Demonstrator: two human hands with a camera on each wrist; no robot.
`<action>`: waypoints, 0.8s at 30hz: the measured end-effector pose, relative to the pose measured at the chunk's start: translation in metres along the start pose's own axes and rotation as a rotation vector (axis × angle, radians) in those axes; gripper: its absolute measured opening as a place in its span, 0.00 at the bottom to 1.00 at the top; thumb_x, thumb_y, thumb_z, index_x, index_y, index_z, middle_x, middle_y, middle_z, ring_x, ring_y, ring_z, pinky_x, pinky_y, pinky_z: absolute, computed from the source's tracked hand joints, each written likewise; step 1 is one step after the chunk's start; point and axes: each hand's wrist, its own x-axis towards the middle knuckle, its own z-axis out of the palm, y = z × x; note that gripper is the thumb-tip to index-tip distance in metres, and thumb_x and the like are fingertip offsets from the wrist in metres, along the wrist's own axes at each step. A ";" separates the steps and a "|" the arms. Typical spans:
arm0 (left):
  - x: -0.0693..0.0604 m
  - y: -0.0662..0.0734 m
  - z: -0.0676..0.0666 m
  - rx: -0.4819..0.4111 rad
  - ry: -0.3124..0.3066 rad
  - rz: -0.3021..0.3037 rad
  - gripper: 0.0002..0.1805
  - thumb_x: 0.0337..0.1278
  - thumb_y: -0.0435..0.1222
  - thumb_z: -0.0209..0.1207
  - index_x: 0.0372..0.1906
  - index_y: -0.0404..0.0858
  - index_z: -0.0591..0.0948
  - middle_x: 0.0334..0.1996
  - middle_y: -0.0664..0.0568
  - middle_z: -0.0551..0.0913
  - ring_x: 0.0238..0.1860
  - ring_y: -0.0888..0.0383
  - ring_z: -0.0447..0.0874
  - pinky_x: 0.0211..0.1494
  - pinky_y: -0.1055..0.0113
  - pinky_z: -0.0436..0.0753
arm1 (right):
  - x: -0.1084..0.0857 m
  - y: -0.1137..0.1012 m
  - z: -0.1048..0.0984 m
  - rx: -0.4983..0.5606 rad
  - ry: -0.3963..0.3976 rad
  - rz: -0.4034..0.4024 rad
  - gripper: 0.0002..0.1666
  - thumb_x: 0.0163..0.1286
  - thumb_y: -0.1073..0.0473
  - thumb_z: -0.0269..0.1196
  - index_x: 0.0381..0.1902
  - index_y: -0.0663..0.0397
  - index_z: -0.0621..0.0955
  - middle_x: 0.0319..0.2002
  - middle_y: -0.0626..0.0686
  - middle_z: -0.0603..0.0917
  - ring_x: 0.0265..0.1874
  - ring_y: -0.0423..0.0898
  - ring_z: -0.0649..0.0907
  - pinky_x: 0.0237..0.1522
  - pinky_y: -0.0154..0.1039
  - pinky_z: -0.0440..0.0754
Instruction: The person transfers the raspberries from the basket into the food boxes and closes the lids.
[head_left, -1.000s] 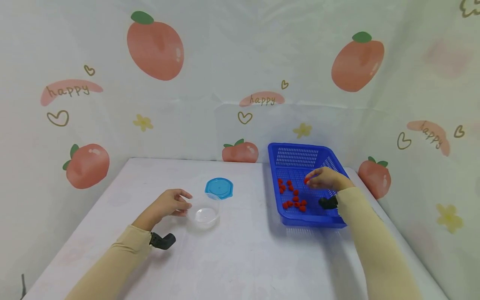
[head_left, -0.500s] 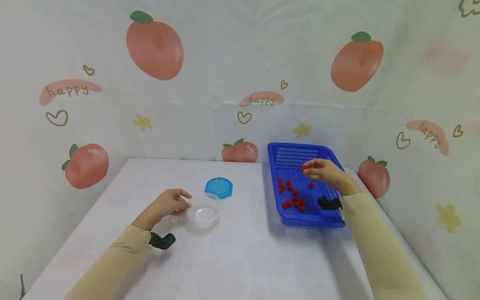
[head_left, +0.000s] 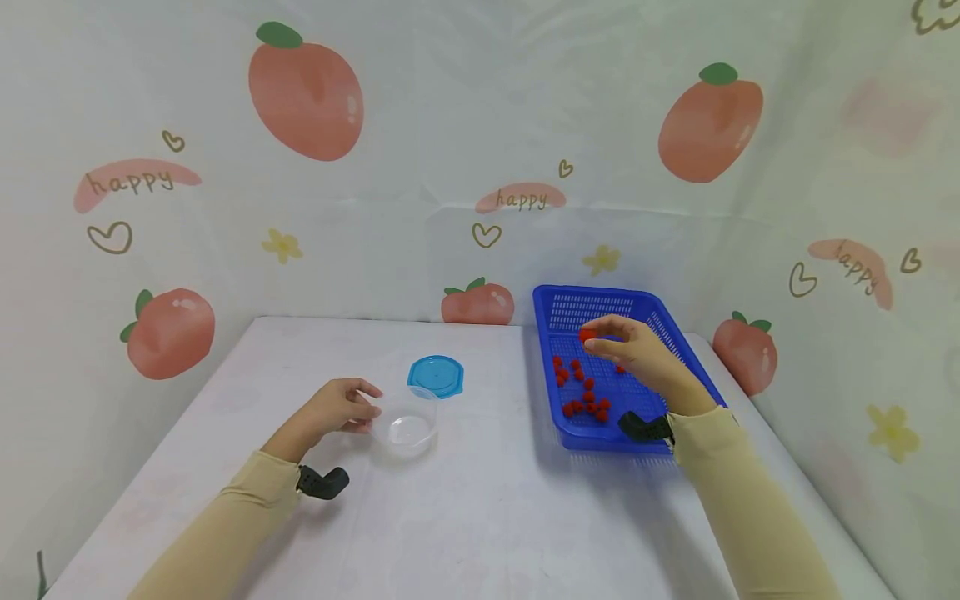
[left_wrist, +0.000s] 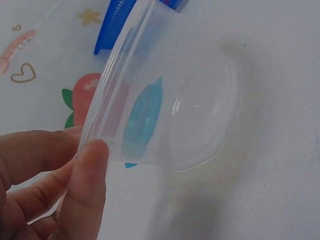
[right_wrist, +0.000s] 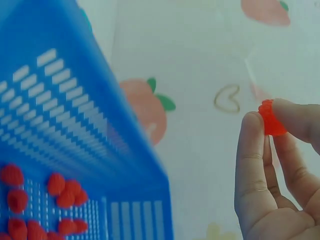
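With thumb and fingers, my left hand [head_left: 336, 410] pinches the rim of a clear plastic tub [left_wrist: 200, 115] that stands on the table, tilted in the wrist view. Nothing shows inside the tub. My right hand [head_left: 637, 354] holds a red raspberry [right_wrist: 272, 119] between thumb and fingertips, raised above the blue basket [head_left: 551, 375]. Several more raspberries [head_left: 589, 397] lie on the basket floor, mostly toward its left and front. One raspberry [head_left: 620, 368] sits apart, partly hidden behind the right hand.
A blue lid [head_left: 437, 377] lies flat on the table just behind the tub. White tabletop [head_left: 480, 500] stretches between the tub and the basket and in front of both. A printed cloth [head_left: 420, 125] hangs behind the table.
My right hand has lifted a raspberry up from the basket and moved left with it toward the basket's left side. The left hand stays at the tub's rim.
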 end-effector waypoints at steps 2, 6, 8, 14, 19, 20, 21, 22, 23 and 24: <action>0.000 0.000 0.000 0.000 0.001 0.000 0.22 0.57 0.29 0.63 0.56 0.26 0.73 0.31 0.47 0.81 0.27 0.60 0.81 0.34 0.68 0.86 | -0.002 -0.004 0.006 0.004 0.002 -0.009 0.27 0.66 0.51 0.65 0.57 0.60 0.74 0.52 0.52 0.76 0.51 0.44 0.78 0.62 0.54 0.71; 0.000 0.000 0.000 0.004 -0.001 -0.002 0.23 0.57 0.30 0.63 0.56 0.27 0.73 0.32 0.46 0.81 0.27 0.60 0.81 0.35 0.68 0.86 | -0.004 -0.010 0.017 0.028 -0.008 -0.044 0.23 0.66 0.52 0.65 0.54 0.57 0.75 0.48 0.50 0.78 0.49 0.44 0.81 0.55 0.44 0.75; 0.000 0.000 0.000 0.004 -0.003 -0.002 0.23 0.57 0.30 0.63 0.56 0.27 0.73 0.32 0.46 0.80 0.28 0.60 0.81 0.35 0.68 0.86 | -0.005 -0.013 0.023 0.055 -0.016 -0.069 0.20 0.66 0.54 0.65 0.53 0.56 0.76 0.46 0.49 0.79 0.47 0.45 0.81 0.53 0.41 0.77; -0.001 0.001 -0.001 0.005 -0.009 0.001 0.23 0.57 0.30 0.63 0.56 0.27 0.73 0.32 0.46 0.80 0.28 0.60 0.80 0.35 0.68 0.86 | -0.007 -0.020 0.041 0.127 -0.051 -0.110 0.16 0.67 0.56 0.64 0.51 0.53 0.77 0.45 0.49 0.80 0.48 0.49 0.82 0.50 0.35 0.81; -0.001 0.000 -0.001 0.007 -0.009 -0.005 0.23 0.57 0.30 0.63 0.57 0.27 0.73 0.32 0.47 0.80 0.28 0.60 0.80 0.35 0.68 0.86 | -0.008 -0.025 0.058 0.134 -0.065 -0.096 0.18 0.66 0.55 0.65 0.51 0.54 0.77 0.47 0.52 0.80 0.48 0.58 0.79 0.41 0.33 0.82; -0.001 0.000 -0.001 0.007 -0.008 -0.005 0.23 0.57 0.30 0.64 0.57 0.27 0.73 0.32 0.47 0.80 0.28 0.60 0.80 0.35 0.68 0.86 | -0.008 -0.026 0.061 0.138 -0.068 -0.091 0.18 0.66 0.55 0.65 0.51 0.54 0.77 0.48 0.52 0.80 0.48 0.59 0.79 0.40 0.34 0.81; -0.001 0.000 -0.001 0.007 -0.008 -0.005 0.23 0.57 0.30 0.64 0.57 0.27 0.73 0.32 0.47 0.80 0.28 0.60 0.80 0.35 0.68 0.86 | -0.008 -0.027 0.065 0.140 -0.068 -0.083 0.18 0.66 0.55 0.65 0.52 0.54 0.77 0.49 0.52 0.80 0.48 0.58 0.79 0.39 0.35 0.81; -0.001 0.000 -0.001 0.008 -0.007 -0.005 0.23 0.57 0.30 0.64 0.57 0.27 0.73 0.32 0.47 0.80 0.28 0.60 0.80 0.35 0.68 0.86 | -0.008 -0.027 0.069 0.143 -0.070 -0.079 0.18 0.66 0.55 0.65 0.52 0.54 0.77 0.49 0.53 0.80 0.48 0.56 0.80 0.40 0.36 0.81; -0.001 0.000 -0.001 0.010 -0.007 -0.004 0.23 0.56 0.30 0.64 0.57 0.27 0.73 0.32 0.47 0.80 0.28 0.60 0.80 0.35 0.68 0.86 | -0.007 -0.027 0.072 0.150 -0.074 -0.078 0.19 0.66 0.56 0.65 0.52 0.55 0.77 0.50 0.53 0.80 0.48 0.54 0.80 0.43 0.37 0.81; -0.001 0.000 -0.001 0.011 -0.007 -0.003 0.23 0.57 0.30 0.64 0.57 0.27 0.73 0.32 0.46 0.80 0.28 0.60 0.80 0.35 0.68 0.86 | -0.007 -0.027 0.076 0.154 -0.075 -0.075 0.19 0.66 0.56 0.66 0.52 0.55 0.77 0.50 0.53 0.80 0.48 0.52 0.81 0.46 0.38 0.81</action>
